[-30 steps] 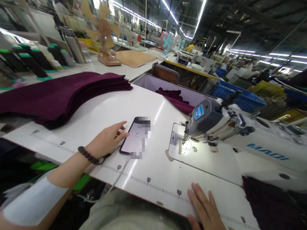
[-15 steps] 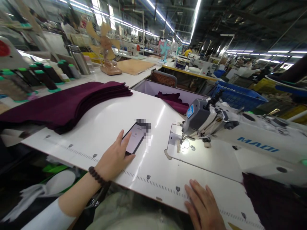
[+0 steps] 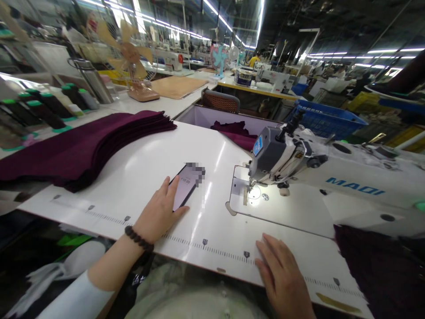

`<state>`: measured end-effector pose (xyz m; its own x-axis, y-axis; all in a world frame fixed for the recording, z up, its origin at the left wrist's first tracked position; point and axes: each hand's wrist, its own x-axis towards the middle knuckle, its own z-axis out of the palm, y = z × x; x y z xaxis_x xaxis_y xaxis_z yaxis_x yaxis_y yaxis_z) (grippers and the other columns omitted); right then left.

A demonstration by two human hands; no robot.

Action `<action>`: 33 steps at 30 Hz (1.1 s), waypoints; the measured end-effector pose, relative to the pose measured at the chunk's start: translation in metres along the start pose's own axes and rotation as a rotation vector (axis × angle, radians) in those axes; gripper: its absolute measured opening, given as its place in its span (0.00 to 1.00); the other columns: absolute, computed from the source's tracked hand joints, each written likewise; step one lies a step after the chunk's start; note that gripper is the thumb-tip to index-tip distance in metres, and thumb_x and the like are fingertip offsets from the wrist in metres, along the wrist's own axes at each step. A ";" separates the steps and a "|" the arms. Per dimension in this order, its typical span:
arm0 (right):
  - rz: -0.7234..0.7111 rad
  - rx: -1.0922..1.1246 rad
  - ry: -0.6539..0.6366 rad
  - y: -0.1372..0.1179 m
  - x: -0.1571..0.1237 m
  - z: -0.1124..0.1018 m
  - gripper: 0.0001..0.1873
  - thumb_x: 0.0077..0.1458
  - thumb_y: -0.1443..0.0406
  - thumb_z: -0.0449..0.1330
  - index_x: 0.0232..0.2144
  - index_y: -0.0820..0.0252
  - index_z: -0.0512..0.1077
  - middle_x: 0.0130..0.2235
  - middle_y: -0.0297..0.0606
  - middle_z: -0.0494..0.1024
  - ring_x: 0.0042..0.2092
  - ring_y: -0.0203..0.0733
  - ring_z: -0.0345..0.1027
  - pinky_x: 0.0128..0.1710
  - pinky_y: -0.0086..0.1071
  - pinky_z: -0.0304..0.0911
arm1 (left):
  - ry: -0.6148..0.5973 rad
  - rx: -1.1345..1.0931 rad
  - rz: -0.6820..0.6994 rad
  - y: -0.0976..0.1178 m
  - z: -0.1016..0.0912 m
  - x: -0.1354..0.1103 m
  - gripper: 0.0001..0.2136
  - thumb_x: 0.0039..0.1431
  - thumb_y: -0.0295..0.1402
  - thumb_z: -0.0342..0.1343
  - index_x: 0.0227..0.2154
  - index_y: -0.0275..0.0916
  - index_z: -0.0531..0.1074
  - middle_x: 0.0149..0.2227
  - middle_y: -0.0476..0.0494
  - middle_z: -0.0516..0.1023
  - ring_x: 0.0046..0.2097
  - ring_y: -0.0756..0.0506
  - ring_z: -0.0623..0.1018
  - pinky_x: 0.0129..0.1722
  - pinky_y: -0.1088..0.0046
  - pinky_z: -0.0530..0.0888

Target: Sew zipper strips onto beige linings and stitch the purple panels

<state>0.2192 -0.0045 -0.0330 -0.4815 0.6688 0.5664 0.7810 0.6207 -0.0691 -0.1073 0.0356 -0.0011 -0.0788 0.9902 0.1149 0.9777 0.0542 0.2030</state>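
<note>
My left hand (image 3: 159, 213) rests on the smartphone's (image 3: 186, 185) near end, fingers loose, steadying rather than gripping | phone flat, screen up, on sewing table (image 3: 133, 173) left of sewing machine (image 3: 282, 155) | right hand (image 3: 282, 277) flat, fingers released, bracing at near edge.

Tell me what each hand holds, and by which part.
Nothing is gripped. The left hand rests on the near end of the phone; the right hand lies flat on the table.
</note>
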 end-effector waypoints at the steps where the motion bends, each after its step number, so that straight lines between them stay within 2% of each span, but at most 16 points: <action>1: 0.004 0.000 -0.001 0.000 0.000 0.000 0.15 0.61 0.62 0.47 0.43 0.66 0.67 0.49 0.47 0.65 0.49 0.47 0.59 0.46 0.42 0.58 | -0.012 0.007 -0.003 0.002 -0.001 0.003 0.37 0.54 0.41 0.51 0.61 0.27 0.43 0.61 0.23 0.49 0.62 0.34 0.55 0.57 0.58 0.61; 5: -0.025 0.007 0.002 0.000 0.002 -0.002 0.14 0.61 0.64 0.47 0.44 0.66 0.66 0.49 0.46 0.66 0.50 0.45 0.60 0.48 0.42 0.56 | -0.056 0.005 -0.028 -0.002 -0.003 0.010 0.37 0.54 0.40 0.50 0.62 0.28 0.41 0.62 0.25 0.48 0.61 0.35 0.58 0.56 0.59 0.62; 12: -0.038 0.025 -0.005 0.003 0.003 -0.002 0.13 0.60 0.65 0.48 0.44 0.67 0.66 0.49 0.46 0.67 0.51 0.46 0.60 0.49 0.43 0.55 | -0.034 -0.121 0.014 -0.038 -0.012 -0.001 0.37 0.51 0.41 0.47 0.61 0.27 0.43 0.60 0.32 0.54 0.61 0.39 0.58 0.60 0.60 0.56; 14: -0.045 0.025 -0.001 0.003 0.003 -0.002 0.13 0.60 0.65 0.48 0.44 0.67 0.67 0.49 0.46 0.67 0.50 0.45 0.60 0.49 0.42 0.55 | -0.041 -0.210 -0.044 -0.047 -0.018 -0.005 0.39 0.49 0.46 0.48 0.61 0.29 0.45 0.60 0.32 0.55 0.60 0.37 0.59 0.60 0.58 0.56; 16: -0.044 0.025 -0.003 0.003 0.003 -0.002 0.13 0.60 0.65 0.48 0.43 0.67 0.67 0.48 0.46 0.68 0.50 0.45 0.61 0.48 0.42 0.56 | -0.038 -0.354 -0.156 -0.055 -0.022 -0.008 0.40 0.48 0.49 0.49 0.61 0.33 0.45 0.59 0.33 0.58 0.58 0.37 0.62 0.57 0.56 0.61; 18: -0.037 0.031 -0.010 0.003 0.003 -0.002 0.13 0.60 0.64 0.48 0.43 0.66 0.67 0.48 0.46 0.68 0.50 0.46 0.61 0.48 0.43 0.56 | -0.009 -0.498 -0.255 -0.061 -0.023 -0.008 0.40 0.48 0.50 0.49 0.61 0.35 0.46 0.56 0.34 0.63 0.54 0.38 0.68 0.54 0.57 0.65; 20: -0.034 0.038 -0.016 0.003 0.003 -0.002 0.13 0.60 0.64 0.48 0.44 0.66 0.66 0.48 0.47 0.68 0.50 0.46 0.61 0.48 0.43 0.56 | 0.019 -0.573 -0.295 -0.066 -0.022 -0.004 0.40 0.47 0.50 0.49 0.61 0.34 0.47 0.53 0.34 0.66 0.50 0.39 0.71 0.51 0.59 0.68; 26: -0.035 0.044 -0.014 0.004 0.002 -0.003 0.13 0.60 0.64 0.48 0.44 0.66 0.66 0.48 0.46 0.68 0.50 0.46 0.61 0.48 0.43 0.56 | 0.035 -0.490 -0.308 -0.065 -0.017 0.008 0.38 0.46 0.47 0.51 0.59 0.33 0.52 0.48 0.36 0.70 0.45 0.40 0.73 0.46 0.60 0.71; 33: -0.044 0.046 -0.016 0.005 0.000 -0.001 0.14 0.60 0.64 0.48 0.43 0.66 0.67 0.48 0.47 0.67 0.50 0.46 0.61 0.48 0.43 0.56 | 0.046 -0.444 -0.306 -0.059 -0.019 0.009 0.37 0.47 0.47 0.49 0.59 0.33 0.53 0.46 0.37 0.71 0.44 0.41 0.74 0.45 0.61 0.72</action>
<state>0.2235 -0.0012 -0.0325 -0.5216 0.6464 0.5569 0.7398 0.6678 -0.0823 -0.1699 0.0390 0.0063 -0.3655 0.9304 0.0262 0.7331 0.2704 0.6240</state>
